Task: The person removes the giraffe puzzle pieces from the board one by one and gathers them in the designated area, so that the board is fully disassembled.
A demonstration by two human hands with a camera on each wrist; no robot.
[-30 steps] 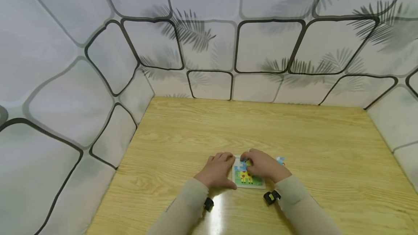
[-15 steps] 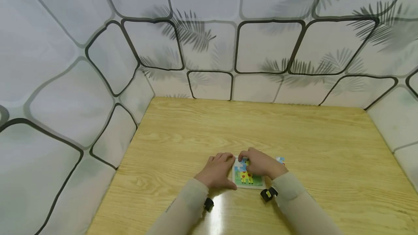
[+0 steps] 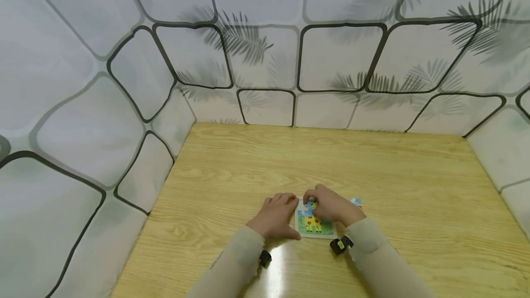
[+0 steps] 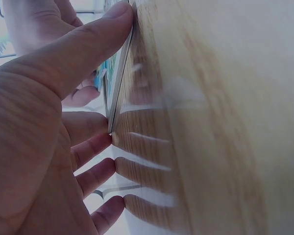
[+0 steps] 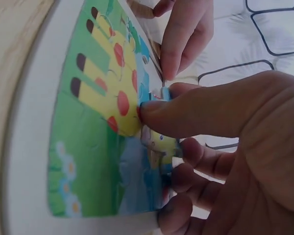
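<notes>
I have left hand (image 3: 273,220) spread, touching puzzle board (image 5: 29,156) edge; my right hand (image 3: 331,204) pinches blue piece (image 5: 165,93) over board.

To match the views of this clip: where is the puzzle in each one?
Head: the puzzle lies low, just right of centre.
Left wrist: the puzzle shows nearly edge-on, in the upper left.
Right wrist: the puzzle appears close up and tilted, across much of the left half.
Shared landmark: the left hand, large at left in the left wrist view, at top in the right wrist view.
</notes>
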